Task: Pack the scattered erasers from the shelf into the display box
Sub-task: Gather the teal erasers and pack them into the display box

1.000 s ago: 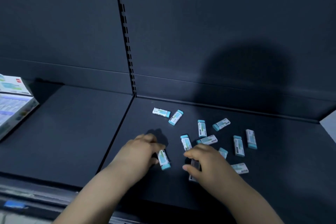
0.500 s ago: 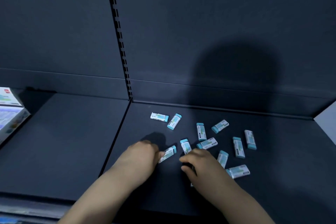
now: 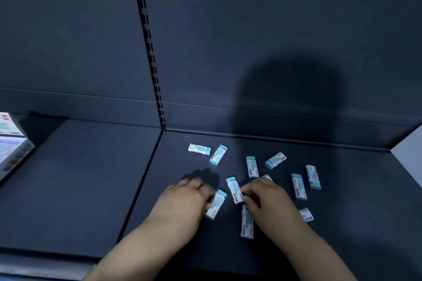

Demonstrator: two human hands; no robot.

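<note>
On the shelf [image 3: 91, 189], eraser [image 3: 215, 204] in left fingers [image 3: 201, 187], second eraser [image 3: 234, 190] touching right fingers [image 3: 250, 189]

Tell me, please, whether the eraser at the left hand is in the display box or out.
Out: the white-and-teal rectangular eraser lies on the dark metal shelf, touching the left hand.

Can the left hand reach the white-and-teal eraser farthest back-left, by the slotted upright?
Probably yes: the left hand lies in front of that white-and-teal rectangular eraser, with only bare dark shelf between, though it seems to hold another eraser.
</note>
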